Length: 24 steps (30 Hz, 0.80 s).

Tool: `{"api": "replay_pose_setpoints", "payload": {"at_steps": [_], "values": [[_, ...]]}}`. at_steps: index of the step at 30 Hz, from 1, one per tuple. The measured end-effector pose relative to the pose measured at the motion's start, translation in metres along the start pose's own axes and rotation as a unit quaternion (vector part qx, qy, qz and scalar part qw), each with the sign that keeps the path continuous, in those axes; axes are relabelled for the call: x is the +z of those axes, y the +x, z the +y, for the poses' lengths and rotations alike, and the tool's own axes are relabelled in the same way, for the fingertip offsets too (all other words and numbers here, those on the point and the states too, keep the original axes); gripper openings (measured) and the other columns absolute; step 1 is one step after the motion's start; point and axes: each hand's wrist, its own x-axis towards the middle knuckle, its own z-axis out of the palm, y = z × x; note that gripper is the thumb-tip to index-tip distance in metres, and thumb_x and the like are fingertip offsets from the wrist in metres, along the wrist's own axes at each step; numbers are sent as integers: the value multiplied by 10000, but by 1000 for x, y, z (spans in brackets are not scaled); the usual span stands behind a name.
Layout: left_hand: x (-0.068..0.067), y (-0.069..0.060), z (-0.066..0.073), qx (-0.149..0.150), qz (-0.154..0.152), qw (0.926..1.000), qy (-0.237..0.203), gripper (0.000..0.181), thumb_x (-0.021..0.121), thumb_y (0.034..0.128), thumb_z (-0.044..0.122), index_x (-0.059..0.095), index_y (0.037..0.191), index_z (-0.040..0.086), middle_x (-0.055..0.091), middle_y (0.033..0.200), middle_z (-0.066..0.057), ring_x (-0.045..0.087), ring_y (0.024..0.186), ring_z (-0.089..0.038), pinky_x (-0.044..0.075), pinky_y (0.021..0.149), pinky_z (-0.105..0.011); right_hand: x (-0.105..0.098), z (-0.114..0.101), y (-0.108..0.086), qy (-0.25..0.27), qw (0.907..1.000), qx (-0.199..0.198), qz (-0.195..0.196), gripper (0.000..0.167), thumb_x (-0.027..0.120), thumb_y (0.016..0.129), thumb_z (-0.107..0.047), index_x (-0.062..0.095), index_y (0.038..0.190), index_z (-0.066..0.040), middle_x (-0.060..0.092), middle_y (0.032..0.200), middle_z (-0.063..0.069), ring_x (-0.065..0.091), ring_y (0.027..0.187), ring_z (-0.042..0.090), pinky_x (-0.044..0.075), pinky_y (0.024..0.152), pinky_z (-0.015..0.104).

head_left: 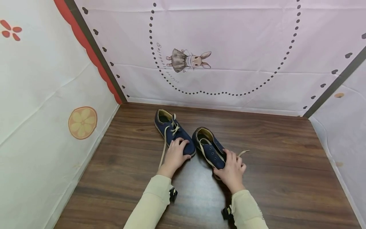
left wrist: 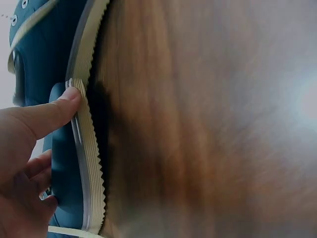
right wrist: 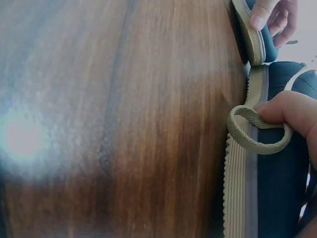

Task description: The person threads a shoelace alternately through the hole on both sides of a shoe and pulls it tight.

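Note:
Two navy lace-up shoes with cream soles stand on the brown floor, toes towards me. My left hand grips the toe of the left shoe; its thumb presses the ribbed sole edge in the left wrist view. Cream lace is tied in the upper eyelets, with one end trailing. Across the front of the right shoe my right hand holds on, thumb on the near side, fingers on the far side. A loop of lace hangs by that thumb in the right wrist view. The right shoe's toe is hidden.
The wood-grain surface spreads around both shoes. Behind it rises a pale wall sheet with a rabbit print. Another sheet with an orange-slice print closes the left side, and a white one the right.

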Motion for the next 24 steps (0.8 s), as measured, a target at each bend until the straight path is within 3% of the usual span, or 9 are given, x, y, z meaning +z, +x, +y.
{"api": "replay_pose_setpoints", "payload": {"at_steps": [7,11,13,14,18,20,21,22,24], "values": [[-8,29,-15,-193,-648,9977,-6,571,752,780,296,524,1278,133,444,1286,-152,391,1232,-353,216,1069,-449,-8,8,-3,-18,9994,-55,-327,777,796,646,-294,415,1308,-156,431,1293,91,342,1086,353,228,810,521],[-26,49,-25,-157,-1507,9871,-515,499,645,878,180,473,1343,117,358,1371,-164,332,1276,-347,275,1036,-440,-18,17,-8,-20,9973,-424,-600,782,823,627,-245,432,1299,-158,438,1289,94,338,1108,358,216,820,525],[-36,60,-27,-122,-2141,9728,-874,467,522,925,108,430,1382,100,289,1424,-177,275,1311,-344,291,1014,-434,-20,20,-11,-64,9947,-741,-703,799,848,584,-235,454,1276,-171,458,1269,78,352,1114,348,222,829,523],[-40,65,-27,-103,-2519,9621,-1037,471,460,934,90,401,1402,98,247,1452,-177,237,1332,-335,281,1015,-430,-19,20,-13,-91,9931,-918,-728,807,857,559,-240,467,1263,-174,471,1254,71,364,1110,344,232,829,523],[-54,87,-8,-197,-4050,9019,-1490,478,269,998,223,256,1471,151,183,1508,-137,114,1386,-292,194,1065,-443,-5,5,-21,-213,9867,-1446,-707,838,867,491,-308,497,1234,-195,499,1231,41,409,1091,322,272,824,513],[-58,96,9,-334,-4573,8757,-1517,488,224,1011,333,246,1474,182,207,1510,-97,120,1390,-260,163,1082,-437,6,-7,-23,-230,9855,-1548,-660,846,862,495,-342,495,1245,-201,498,1235,36,415,1090,310,280,824,505],[-60,99,18,-506,-4696,8679,-1537,507,231,1006,391,259,1470,191,230,1503,-83,145,1386,-253,165,1084,-434,11,-13,-23,-241,9851,-1576,-639,849,858,505,-355,490,1255,-206,493,1245,33,414,1092,302,278,830,502],[-60,102,27,-509,-4785,8651,-1419,527,227,998,437,282,1463,195,261,1493,-69,174,1380,-242,171,1084,-422,17,-19,-23,-235,9848,-1610,-609,847,854,515,-362,487,1263,-206,489,1251,33,413,1091,298,277,834,502],[-57,106,45,-550,-4833,8644,-1273,557,248,978,495,340,1440,199,251,1499,-37,184,1377,-228,174,1085,-405,26,-30,-20,-253,9841,-1664,-568,846,847,544,-379,475,1284,-203,479,1263,34,410,1090,290,276,842,502]]}}
